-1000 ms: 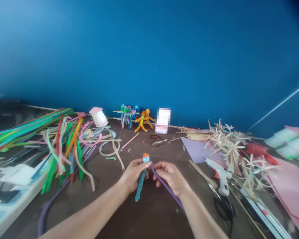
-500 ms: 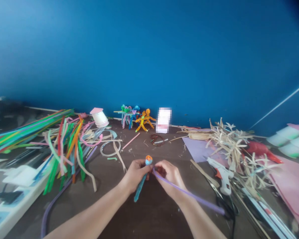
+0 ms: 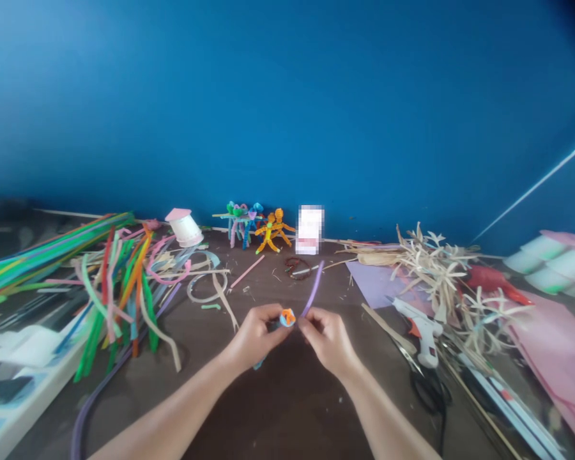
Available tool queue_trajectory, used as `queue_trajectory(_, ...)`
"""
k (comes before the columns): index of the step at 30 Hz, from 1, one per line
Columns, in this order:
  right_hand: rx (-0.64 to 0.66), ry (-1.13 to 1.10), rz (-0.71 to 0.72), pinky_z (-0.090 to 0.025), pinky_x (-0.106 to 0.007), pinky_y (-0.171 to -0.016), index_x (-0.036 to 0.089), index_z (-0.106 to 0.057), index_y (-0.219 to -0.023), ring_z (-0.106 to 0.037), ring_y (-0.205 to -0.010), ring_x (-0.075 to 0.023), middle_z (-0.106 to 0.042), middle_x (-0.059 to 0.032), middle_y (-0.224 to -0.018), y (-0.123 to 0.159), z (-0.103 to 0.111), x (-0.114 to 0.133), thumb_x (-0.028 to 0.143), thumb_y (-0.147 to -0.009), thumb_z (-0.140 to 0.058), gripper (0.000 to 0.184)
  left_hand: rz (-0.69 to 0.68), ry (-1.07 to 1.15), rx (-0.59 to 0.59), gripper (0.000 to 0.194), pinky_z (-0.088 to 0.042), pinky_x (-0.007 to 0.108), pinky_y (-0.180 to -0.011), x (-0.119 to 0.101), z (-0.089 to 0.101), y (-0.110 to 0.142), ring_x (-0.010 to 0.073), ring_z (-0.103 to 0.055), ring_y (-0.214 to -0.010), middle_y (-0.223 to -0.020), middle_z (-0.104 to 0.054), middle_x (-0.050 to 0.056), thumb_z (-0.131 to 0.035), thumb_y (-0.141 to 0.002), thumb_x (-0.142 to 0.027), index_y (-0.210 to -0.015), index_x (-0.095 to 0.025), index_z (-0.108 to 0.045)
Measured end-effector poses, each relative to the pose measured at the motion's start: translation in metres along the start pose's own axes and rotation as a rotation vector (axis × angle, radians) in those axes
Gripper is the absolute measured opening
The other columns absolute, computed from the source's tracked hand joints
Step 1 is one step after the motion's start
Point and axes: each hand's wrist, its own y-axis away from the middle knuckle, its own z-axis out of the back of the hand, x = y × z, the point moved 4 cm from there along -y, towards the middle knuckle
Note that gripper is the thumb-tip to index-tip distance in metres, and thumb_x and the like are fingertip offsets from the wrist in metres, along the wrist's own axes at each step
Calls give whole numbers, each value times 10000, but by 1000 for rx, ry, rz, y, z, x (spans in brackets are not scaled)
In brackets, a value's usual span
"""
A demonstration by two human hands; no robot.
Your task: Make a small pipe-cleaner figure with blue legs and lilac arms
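Observation:
My left hand (image 3: 261,329) is closed around a blue pipe-cleaner piece (image 3: 287,317) whose rolled top shows orange in the middle. Most of its stem is hidden behind the fingers; a bit of blue shows below them. My right hand (image 3: 326,332) pinches a purple pipe cleaner (image 3: 314,287), which points up and away from the fingertips. The two hands are close together over the dark table, a small gap between their fingertips. Whether the purple strand touches the blue piece I cannot tell.
Left lie bundled pipe cleaners (image 3: 117,287) and a white power strip (image 3: 43,396). Pipe-cleaner figures (image 3: 268,233) stand at the back beside a white pot (image 3: 184,229). A glue gun (image 3: 421,329), scissors (image 3: 419,370), pale straw-like flowers (image 3: 436,275) and pink sheets (image 3: 551,345) lie right.
The purple pipe cleaner has swung from trailing over my right forearm to pointing away from me. The blue piece has tipped, so its orange centre faces me more and its stem is mostly hidden.

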Motion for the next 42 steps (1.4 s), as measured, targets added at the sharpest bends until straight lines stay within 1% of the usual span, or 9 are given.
queue_trajectory(4,84,-249,-209,-286,-187,-391,163,-457,-492,-390,-360,-70,-433,47,-388,-2,-7,-15,263,-731,-495,262,-251,-64,84,176,-389,231,-602,-14,-2,5,129,-511,-625,-653,-561,46,-513,-758,-233,-649,-142,-616)
queue_trajectory(7,149,-321,-301,-260,-186,-351,163,-458,-492,-358,-321,-65,-400,56,-368,-1,-11,-19,293,-729,-485,272,-266,18,87,142,-409,250,-645,-12,-4,7,147,-535,-674,-697,-588,67,-539,-746,-234,-682,-146,-630)
queue_trajectory(11,-93,-71,34,-350,-202,-440,159,-511,-598,-414,-444,-81,-458,28,-502,5,3,3,317,-753,-516,222,130,442,-50,135,-409,219,-521,10,-5,4,99,-490,-524,-570,-519,-1,-611,-688,-267,-645,-144,-576)
queue_trajectory(15,-171,108,446,-433,-255,-582,193,-516,-1040,-466,-566,-100,-516,-22,-786,18,6,27,225,-746,-543,297,402,871,-27,168,-393,181,-439,19,-10,4,61,-458,-443,-530,-508,-28,-662,-623,-252,-625,-132,-546)
queue_trajectory(26,-186,165,436,-455,-283,-692,189,-612,-850,-541,-813,-167,-542,-69,-897,13,5,26,196,-785,-512,120,390,842,-47,164,-412,173,-434,15,-14,8,59,-477,-433,-507,-534,-29,-698,-598,-242,-645,-135,-583)
queue_trajectory(30,-115,124,320,-421,-233,-566,167,-587,-728,-521,-601,-123,-569,-26,-676,15,2,25,240,-799,-492,139,242,649,-130,152,-427,185,-477,9,-8,10,64,-480,-464,-528,-529,-26,-675,-633,-269,-665,-138,-604)
queue_trajectory(35,54,-195,-45,-311,-176,-396,150,-522,-584,-409,-397,-63,-524,17,-478,9,-13,6,355,-808,-471,307,110,390,-200,150,-415,188,-519,4,-5,10,85,-490,-539,-572,-523,-13,-622,-688,-287,-670,-139,-606)
queue_trajectory(39,175,-412,-261,-209,-166,-322,128,-565,-667,-318,-309,-43,-520,22,-444,6,-24,-5,419,-804,-443,344,148,345,-249,189,-428,210,-570,10,-5,8,115,-523,-603,-650,-572,11,-599,-701,-328,-747,-145,-619)
queue_trajectory(42,225,-281,-189,-268,-173,-371,135,-578,-675,-371,-353,-53,-551,10,-491,8,-25,1,366,-822,-424,314,236,335,-262,212,-411,201,-564,17,-4,8,119,-523,-613,-664,-588,7,-607,-683,-351,-744,-149,-625)
